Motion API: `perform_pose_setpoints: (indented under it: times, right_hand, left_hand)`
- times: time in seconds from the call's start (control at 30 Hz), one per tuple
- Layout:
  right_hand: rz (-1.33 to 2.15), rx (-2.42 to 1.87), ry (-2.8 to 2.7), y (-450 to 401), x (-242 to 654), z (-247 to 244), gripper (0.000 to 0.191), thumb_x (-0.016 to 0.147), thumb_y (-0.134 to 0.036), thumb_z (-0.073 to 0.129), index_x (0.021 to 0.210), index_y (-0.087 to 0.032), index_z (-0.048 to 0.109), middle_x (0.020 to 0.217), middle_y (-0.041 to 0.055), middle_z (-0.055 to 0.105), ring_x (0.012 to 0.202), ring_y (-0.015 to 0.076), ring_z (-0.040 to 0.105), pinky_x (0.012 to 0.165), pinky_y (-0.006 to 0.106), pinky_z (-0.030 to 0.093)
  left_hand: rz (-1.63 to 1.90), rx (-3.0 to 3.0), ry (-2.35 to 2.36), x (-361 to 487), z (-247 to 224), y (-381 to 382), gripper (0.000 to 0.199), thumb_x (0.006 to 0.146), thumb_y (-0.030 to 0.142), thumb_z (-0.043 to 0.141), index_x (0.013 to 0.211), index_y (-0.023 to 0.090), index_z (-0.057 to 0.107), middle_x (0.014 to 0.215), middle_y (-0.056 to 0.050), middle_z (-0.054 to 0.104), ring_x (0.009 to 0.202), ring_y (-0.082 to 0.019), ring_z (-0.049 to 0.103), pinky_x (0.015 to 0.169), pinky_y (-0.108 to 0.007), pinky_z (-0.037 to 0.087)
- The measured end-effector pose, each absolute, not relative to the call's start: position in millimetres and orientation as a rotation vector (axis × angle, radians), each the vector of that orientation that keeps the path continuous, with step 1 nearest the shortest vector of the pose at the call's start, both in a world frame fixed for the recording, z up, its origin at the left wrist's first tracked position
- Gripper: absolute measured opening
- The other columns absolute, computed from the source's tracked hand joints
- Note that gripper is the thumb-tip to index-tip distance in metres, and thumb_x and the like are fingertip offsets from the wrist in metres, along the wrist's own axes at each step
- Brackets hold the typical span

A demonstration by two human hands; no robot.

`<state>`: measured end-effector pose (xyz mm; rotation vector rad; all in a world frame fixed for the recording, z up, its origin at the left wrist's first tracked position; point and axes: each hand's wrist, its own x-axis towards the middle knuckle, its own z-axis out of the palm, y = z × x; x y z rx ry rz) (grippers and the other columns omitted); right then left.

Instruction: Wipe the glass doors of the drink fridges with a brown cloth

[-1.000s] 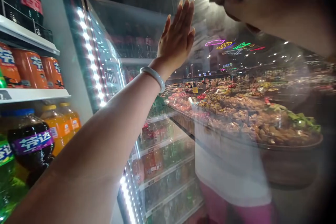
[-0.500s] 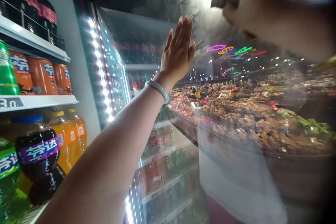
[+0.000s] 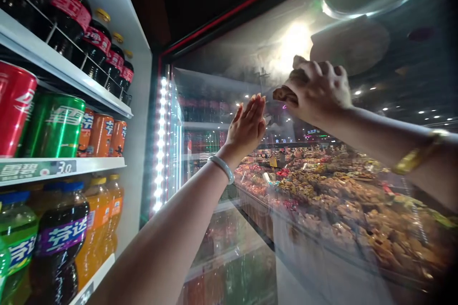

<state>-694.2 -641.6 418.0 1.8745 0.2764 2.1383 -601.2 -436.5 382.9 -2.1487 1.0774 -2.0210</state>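
My left hand (image 3: 246, 126) lies flat on the glass door (image 3: 229, 88), its fingers straight and a pale bangle (image 3: 222, 169) on the wrist. To the right and slightly higher, my right hand (image 3: 324, 88) grips a crumpled brown cloth (image 3: 285, 95) against the same pane. Part of the cloth shows beyond the thumb side; the palm hides the rest. A gold-coloured bracelet (image 3: 417, 155) circles the right wrist. Steam-like haze and reflections blur the glass around both hands.
At left, fridge shelves (image 3: 67, 88) hold cola bottles (image 3: 96, 40), a green can (image 3: 57, 124), orange cans (image 3: 102, 134) and a purple-labelled bottle (image 3: 62, 233). A bright LED strip (image 3: 162, 138) runs down the door's hinge side. Heaped food bins (image 3: 339, 190) show through the glass.
My right hand, blurred and close before, has come down and left with the cloth, closer to my left hand. The view has tilted upward; my left hand stays flat on the glass.
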Motion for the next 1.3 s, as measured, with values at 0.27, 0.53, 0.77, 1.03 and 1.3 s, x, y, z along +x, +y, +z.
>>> perform_pose_setpoints:
  times: [0.27, 0.53, 0.77, 1.03, 1.3]
  right_hand:
    - [1.797, 1.757, 0.511, -605.8, -675.9, 385.8, 0.042, 0.099, -0.038, 0.05, 0.139, -0.029, 0.061, 0.14, 0.0119, 0.062, 0.127, 0.036, 0.052, 0.097, 0.053, 0.045]
    - [2.212, 1.871, 0.219, -602.7, -673.9, 460.5, 0.044, 0.099, -0.045, 0.051, 0.133, -0.019, 0.064, 0.147, 0.0205, 0.055, 0.13, 0.0435, 0.047, 0.1, 0.063, 0.04]
    - [1.774, 1.805, 0.575, -564.4, -654.8, 374.9, 0.039, 0.1, -0.04, 0.047, 0.133, -0.029, 0.064, 0.14, 0.0125, 0.063, 0.127, 0.0373, 0.053, 0.099, 0.056, 0.045]
    - [2.044, 2.015, 0.325, -566.8, -675.9, 401.5, 0.057, 0.098, -0.041, 0.055, 0.15, -0.017, 0.053, 0.155, 0.0208, 0.048, 0.141, 0.0465, 0.039, 0.111, 0.067, 0.034]
    - [1.753, 1.988, 0.71, -530.2, -647.3, 343.8, 0.041, 0.101, -0.039, 0.051, 0.138, -0.026, 0.061, 0.146, 0.0103, 0.057, 0.135, 0.0379, 0.046, 0.108, 0.057, 0.039]
  left_hand:
    - [-2.08, -2.236, 1.012, -592.4, 375.2, -413.5, 0.065, 0.107, 0.03, 0.026, 0.168, 0.01, 0.018, 0.177, -0.014, 0.02, 0.165, -0.021, 0.013, 0.136, -0.042, 0.012]
    - [-2.015, -2.26, 0.982, -584.9, 374.7, -387.5, 0.064, 0.107, 0.028, 0.021, 0.169, 0.013, 0.013, 0.177, -0.011, 0.018, 0.165, -0.021, 0.014, 0.136, -0.044, 0.012]
    - [-2.052, -2.346, 0.966, -580.2, 363.4, -371.9, 0.066, 0.106, 0.027, 0.027, 0.169, 0.014, 0.013, 0.177, -0.012, 0.016, 0.165, -0.02, 0.012, 0.136, -0.041, 0.013]
    - [-2.01, -2.331, 0.988, -571.7, 360.3, -351.7, 0.07, 0.104, 0.02, 0.026, 0.17, 0.022, 0.004, 0.179, -0.006, 0.015, 0.166, -0.017, 0.009, 0.136, -0.041, 0.011]
    - [-1.969, -2.333, 1.013, -560.7, 346.1, -326.8, 0.068, 0.105, 0.025, 0.026, 0.17, 0.021, 0.006, 0.179, -0.005, 0.015, 0.166, -0.017, 0.008, 0.136, -0.039, 0.009]
